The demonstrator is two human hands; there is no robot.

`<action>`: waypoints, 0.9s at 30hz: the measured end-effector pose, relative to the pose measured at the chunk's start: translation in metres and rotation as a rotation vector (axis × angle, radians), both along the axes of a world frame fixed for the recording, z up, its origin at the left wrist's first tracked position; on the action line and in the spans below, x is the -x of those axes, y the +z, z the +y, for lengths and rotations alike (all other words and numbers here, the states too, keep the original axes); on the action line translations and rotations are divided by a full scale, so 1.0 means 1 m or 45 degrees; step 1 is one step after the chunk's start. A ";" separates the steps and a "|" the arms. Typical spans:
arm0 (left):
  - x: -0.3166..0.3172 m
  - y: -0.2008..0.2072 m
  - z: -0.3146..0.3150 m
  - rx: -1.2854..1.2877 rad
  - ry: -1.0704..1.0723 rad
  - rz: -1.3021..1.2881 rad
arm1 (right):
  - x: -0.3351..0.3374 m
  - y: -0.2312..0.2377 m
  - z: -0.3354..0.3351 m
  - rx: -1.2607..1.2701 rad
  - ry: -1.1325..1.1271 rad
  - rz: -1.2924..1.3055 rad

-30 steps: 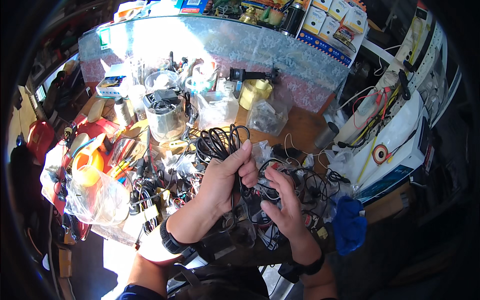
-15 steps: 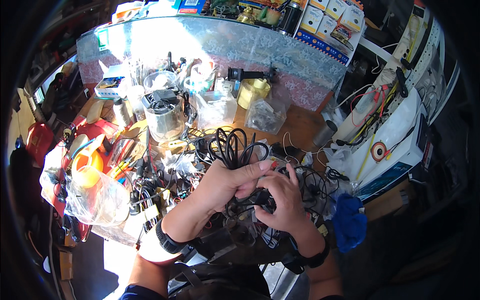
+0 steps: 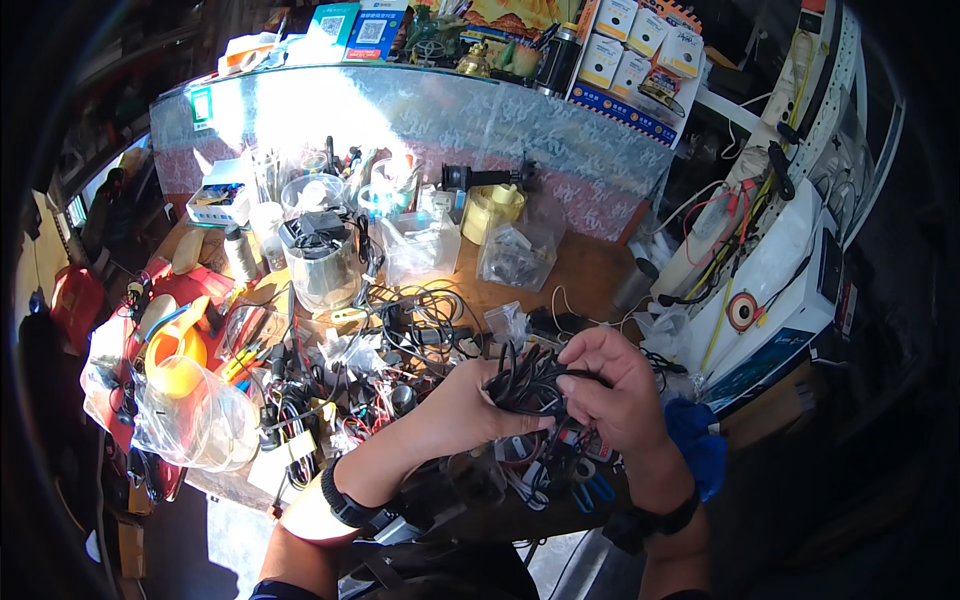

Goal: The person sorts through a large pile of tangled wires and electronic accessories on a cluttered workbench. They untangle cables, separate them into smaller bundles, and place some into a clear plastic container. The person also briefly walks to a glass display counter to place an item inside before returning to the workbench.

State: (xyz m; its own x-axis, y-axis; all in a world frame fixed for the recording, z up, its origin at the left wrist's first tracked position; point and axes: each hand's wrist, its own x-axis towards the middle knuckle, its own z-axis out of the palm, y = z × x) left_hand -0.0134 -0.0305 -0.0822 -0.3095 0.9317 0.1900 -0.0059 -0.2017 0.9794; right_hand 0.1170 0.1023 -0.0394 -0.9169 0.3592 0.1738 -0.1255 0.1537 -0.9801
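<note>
Right of centre, I see the left hand (image 3: pixel 478 405) clamped on a black cable bundle (image 3: pixel 525 385), the right hand (image 3: pixel 618 392) pinching it alongside; I can't make out its ends. Near the top edge, a blue card (image 3: pixel 376 34) shows pale lettering; upper right, print on white packets (image 3: pixel 602 60) blurs.

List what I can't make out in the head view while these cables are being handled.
All in the head view:
- Looped black cable bundle: its ends can't be traced, lost among overlapping loops and the left hand and right hand.
- Left hand: some fingers hidden behind the bundle.
- Crumpled blue cloth-like item: partly covered by the right forearm.
- Grey-and-pink patterned panel: left part washed out by glare.
</note>
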 end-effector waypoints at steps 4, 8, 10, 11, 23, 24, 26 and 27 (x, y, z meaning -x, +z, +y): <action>-0.002 -0.003 0.006 -0.136 0.023 -0.093 | 0.014 0.004 -0.008 0.080 0.114 0.202; 0.007 0.000 0.002 -0.203 0.070 -0.459 | 0.027 0.001 -0.002 0.061 0.186 0.425; 0.014 0.002 0.002 -0.220 0.159 -0.469 | 0.028 -0.005 0.001 -0.106 0.150 0.438; 0.017 0.003 0.003 -0.257 0.194 -0.518 | 0.028 -0.008 0.002 -0.261 0.060 0.379; 0.018 -0.003 0.006 -0.361 0.081 -0.666 | 0.041 -0.034 -0.017 -0.643 -0.277 0.236; 0.015 -0.003 0.007 -0.397 0.067 -0.615 | 0.044 -0.032 -0.018 -0.758 -0.302 0.254; 0.010 -0.003 0.011 -0.299 0.124 -0.588 | 0.046 -0.027 -0.021 -0.893 -0.376 0.247; 0.003 -0.004 0.014 -0.325 0.217 -0.603 | 0.051 -0.027 -0.024 -1.037 -0.403 0.283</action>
